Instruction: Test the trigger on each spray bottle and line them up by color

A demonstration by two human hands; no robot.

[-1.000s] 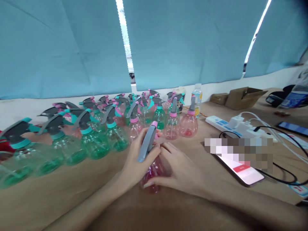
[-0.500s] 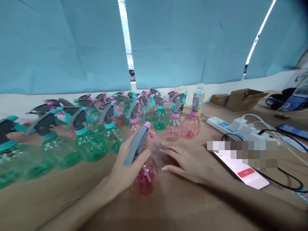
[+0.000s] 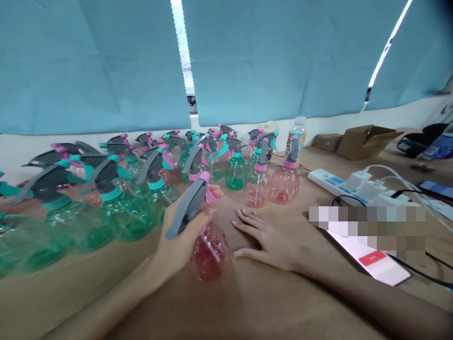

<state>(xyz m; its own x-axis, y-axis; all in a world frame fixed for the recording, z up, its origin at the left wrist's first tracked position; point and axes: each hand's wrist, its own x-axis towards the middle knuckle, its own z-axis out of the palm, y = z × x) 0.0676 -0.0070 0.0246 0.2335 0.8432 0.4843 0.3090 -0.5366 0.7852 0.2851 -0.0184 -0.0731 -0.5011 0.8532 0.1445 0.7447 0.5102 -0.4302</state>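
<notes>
My left hand [image 3: 184, 236] is wrapped round the neck of a pink spray bottle [image 3: 211, 255] with a grey and pink trigger head, which leans a little to the left. A thin tube shows inside its clear round body. My right hand [image 3: 265, 238] lies palm down on the table [image 3: 247, 307], fingers spread, a little right of that bottle and holding nothing. Just beyond the hands stand two pink spray bottles [image 3: 256, 188] side by side. A green spray bottle [image 3: 161, 193] is close behind my left hand.
Several green and pink spray bottles [image 3: 123, 212] crowd the left and back of the table. At right lie a white power strip [image 3: 323, 182] with plugs and cables, and a lit phone [image 3: 375, 259]. A drink bottle [image 3: 296, 137] and an open cardboard box [image 3: 366, 141] stand farther back.
My left hand and the pink spray bottle in it have shifted slightly left, and the bottle looks more tilted. My right hand still rests flat. The whole view has turned slightly.
</notes>
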